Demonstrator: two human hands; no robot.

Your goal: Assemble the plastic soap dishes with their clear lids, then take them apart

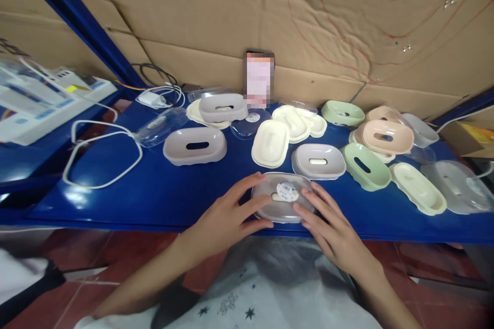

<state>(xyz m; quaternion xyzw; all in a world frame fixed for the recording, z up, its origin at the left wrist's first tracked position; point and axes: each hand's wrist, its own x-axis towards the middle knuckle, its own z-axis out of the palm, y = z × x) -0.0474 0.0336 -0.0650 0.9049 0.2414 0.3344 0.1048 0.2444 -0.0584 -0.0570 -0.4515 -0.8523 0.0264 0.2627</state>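
Observation:
A grey soap box with a clear lid and a round sticker [283, 197] sits at the near edge of the blue table [162, 195]. My left hand [224, 221] rests against its left side, fingers spread over the lid's edge. On the box's right side lies my right hand [332, 229], fingers on the lid. Both hands press on the same box from opposite sides.
Several soap box parts lie behind: a grey tray [195, 145], a cream lid [270, 143], a grey base [319, 161], a green tray [366, 165], a peach one [384, 136], clear lids [455, 185]. A white cable loop [100, 157] lies left; a phone [258, 78] leans on cardboard.

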